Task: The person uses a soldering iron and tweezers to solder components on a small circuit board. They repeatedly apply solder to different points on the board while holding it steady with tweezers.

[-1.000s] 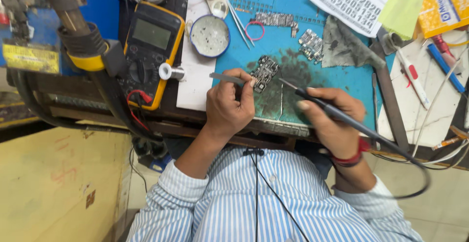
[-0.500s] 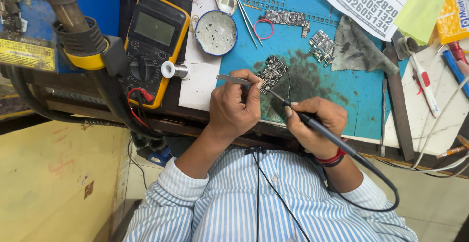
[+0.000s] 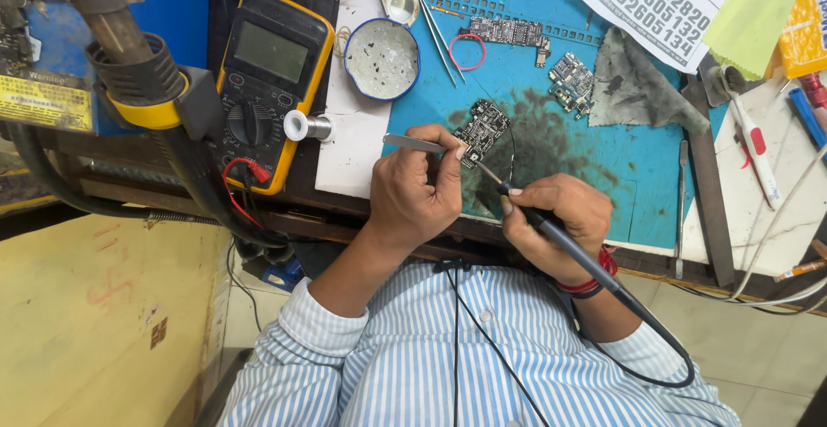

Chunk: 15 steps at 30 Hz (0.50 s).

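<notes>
bright, even light; sharp, edges bent.

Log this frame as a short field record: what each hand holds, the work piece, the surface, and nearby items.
left hand: holds metal tweezers, tips at the board
right hand: grips a soldering iron like a pen, tip at the board's lower edge
work piece: small circuit board
surface: blue mat, dark stains around the board
nearby: yellow multimeter, round tin, solder spool, two more boards, grey cloth

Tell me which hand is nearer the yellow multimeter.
Left. The left hand holds tweezers just right of the yellow multimeter; the right hand sits farther right, holding the soldering iron.
</notes>
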Available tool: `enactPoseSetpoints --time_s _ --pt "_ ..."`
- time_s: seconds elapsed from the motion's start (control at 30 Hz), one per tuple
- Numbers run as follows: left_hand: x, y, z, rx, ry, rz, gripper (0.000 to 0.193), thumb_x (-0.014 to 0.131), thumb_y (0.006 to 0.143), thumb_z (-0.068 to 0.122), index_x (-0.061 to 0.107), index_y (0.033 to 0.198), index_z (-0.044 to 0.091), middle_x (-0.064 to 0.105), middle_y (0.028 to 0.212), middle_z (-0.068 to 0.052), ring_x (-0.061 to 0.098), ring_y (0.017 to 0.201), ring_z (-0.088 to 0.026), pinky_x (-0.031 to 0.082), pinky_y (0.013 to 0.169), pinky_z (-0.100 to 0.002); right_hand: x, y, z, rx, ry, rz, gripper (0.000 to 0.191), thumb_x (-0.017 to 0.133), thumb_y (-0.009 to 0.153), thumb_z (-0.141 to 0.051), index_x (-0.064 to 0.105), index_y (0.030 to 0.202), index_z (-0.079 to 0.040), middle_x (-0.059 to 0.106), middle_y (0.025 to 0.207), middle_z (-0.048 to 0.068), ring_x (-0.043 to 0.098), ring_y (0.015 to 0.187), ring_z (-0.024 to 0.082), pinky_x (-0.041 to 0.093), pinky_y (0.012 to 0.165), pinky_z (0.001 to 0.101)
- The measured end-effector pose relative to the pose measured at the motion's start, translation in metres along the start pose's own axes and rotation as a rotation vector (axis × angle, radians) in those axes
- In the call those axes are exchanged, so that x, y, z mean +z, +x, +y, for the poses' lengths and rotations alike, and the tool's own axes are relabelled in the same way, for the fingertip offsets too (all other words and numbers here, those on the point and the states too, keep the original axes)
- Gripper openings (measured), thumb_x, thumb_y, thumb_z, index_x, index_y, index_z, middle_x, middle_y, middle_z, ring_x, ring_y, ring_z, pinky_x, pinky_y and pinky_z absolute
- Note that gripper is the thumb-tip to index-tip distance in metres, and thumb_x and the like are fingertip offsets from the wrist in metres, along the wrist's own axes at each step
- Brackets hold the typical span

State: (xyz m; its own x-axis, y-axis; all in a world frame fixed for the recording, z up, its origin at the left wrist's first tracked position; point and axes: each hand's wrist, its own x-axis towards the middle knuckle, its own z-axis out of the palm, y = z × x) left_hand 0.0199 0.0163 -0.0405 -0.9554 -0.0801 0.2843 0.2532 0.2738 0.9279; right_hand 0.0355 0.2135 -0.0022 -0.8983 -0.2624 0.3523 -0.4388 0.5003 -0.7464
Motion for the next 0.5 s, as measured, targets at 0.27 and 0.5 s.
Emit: enactPoseSetpoints --time_s 0.27,0.5 --pt "0.0003 -0.0002 0.0 0.042 0.008 0.012 0.013 0.067 0.102 0.005 0.055 0.106 0.005 0.067 0.083 -0.004 0.065 0.06 -0.012 0.049 0.055 -0.028 -0.0014 0.0008 -0.001 0.004 0.004 -0.02 0.021 0.078 0.076 0.004 0.069 0.094 -0.003 0.07 0.081 0.009 0.068 0.068 0.017 0.05 0.063 0.0276" --pt "0.0009 -0.0005 -0.0005 0.029 0.006 -0.007 0.013 0.068 0.101 0.004 0.055 0.106 0.004 0.067 0.079 -0.003 0.061 0.056 -0.011 0.046 0.052 -0.028 -0.0033 0.0023 -0.0037 0.009 -0.003 -0.028 0.021 0.077 0.077 0.004 0.069 0.095 -0.003 0.07 0.083 0.009 0.068 0.069 0.017 0.05 0.063 0.0278"
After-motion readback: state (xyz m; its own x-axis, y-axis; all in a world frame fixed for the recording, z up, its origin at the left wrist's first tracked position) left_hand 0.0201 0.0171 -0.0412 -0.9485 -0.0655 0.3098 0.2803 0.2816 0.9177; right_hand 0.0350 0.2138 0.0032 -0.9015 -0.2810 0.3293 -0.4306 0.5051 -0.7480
